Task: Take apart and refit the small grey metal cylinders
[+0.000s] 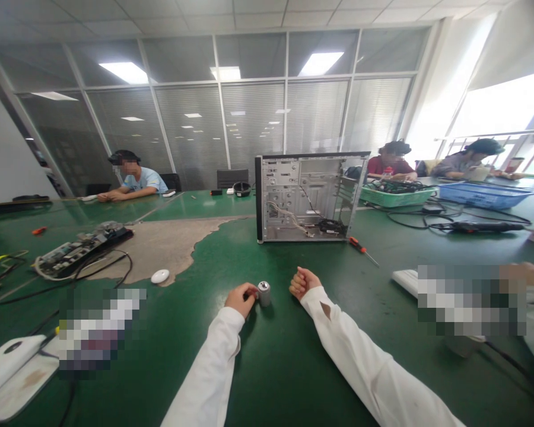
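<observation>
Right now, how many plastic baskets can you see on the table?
2: a green basket just right of the open computer case, and a blue basket farther right. The case could hide others.

Glaring window [509, 107] right; edges stretched

"Where does the single view look from?"
"The wearer's head, facing forward and down over the green bench [271, 356]."
"How near?"
"Left hand [241, 299] and right hand [304, 283] are close; computer case [315, 196] farther, glass partition [253, 118] behind."
</observation>
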A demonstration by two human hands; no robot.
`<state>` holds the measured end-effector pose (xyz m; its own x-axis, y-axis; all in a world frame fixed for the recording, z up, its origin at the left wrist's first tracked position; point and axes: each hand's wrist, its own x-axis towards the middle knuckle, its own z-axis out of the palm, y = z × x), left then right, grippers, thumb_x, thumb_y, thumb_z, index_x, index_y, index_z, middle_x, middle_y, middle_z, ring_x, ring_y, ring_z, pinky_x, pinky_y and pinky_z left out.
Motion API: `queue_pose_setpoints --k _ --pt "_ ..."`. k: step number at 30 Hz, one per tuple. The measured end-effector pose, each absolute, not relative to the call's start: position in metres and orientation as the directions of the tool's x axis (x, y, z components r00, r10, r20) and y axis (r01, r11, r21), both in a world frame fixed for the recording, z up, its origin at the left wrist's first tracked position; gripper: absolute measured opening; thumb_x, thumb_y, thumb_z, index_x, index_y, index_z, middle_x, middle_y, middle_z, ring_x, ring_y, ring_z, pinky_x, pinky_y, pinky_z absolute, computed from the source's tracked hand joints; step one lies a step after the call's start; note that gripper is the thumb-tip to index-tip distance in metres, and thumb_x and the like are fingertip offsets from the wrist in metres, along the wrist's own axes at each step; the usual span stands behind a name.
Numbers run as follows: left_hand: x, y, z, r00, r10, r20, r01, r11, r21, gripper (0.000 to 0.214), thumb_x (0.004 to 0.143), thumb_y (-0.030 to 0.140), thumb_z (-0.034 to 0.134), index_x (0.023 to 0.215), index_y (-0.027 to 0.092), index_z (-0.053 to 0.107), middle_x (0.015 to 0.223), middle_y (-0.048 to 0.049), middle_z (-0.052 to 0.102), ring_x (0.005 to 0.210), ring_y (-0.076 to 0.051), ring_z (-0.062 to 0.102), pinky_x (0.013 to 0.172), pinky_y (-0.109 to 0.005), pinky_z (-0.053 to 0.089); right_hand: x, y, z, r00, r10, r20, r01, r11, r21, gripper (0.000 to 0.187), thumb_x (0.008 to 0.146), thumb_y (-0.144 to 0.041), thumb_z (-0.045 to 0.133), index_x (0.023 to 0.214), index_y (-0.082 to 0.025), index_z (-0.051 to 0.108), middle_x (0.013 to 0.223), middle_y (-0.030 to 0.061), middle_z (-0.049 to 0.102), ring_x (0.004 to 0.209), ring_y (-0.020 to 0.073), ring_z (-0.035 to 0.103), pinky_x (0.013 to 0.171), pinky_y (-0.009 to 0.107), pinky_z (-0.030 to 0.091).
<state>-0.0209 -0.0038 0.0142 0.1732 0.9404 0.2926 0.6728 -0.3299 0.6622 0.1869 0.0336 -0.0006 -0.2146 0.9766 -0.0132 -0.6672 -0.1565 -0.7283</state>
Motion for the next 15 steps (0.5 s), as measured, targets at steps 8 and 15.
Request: queue_pose_setpoints --k 8,15 --pt "-0.021 -0.004 0.014 0.177 0.939 0.295 0.664 -0.336 0.668 0.022 0.061 0.008 0.043 0.075 0.017 0.057 0.069 0.0006 0.062 0.068 -0.011 0.055 0.067 -0.022 0.040 0.168 0.024 -0.003 -0.104 0.991 0.078 -0.514 0.013 -0.858 0.041 0.051 -0.023 0.061 0.045 -0.019 0.021 0.029 -0.0122 0.022 0.024 0.0016 0.016 0.029 0.018 0.010" --pt "-0.022 -0.004 0.012 0.275 0.898 0.343 0.637 -0.438 0.634 0.032 0.057 0.004 0.045 0.084 0.016 0.056 0.072 -0.0001 0.057 0.069 -0.011 0.051 0.068 -0.022 0.040 0.154 0.014 -0.006 0.011 0.971 0.237 -0.201 0.235 -0.951 0.023 0.050 -0.020 0.060 0.051 -0.018 0.037 0.036 -0.0109 0.030 0.032 0.0017 0.025 0.033 0.017 0.017"
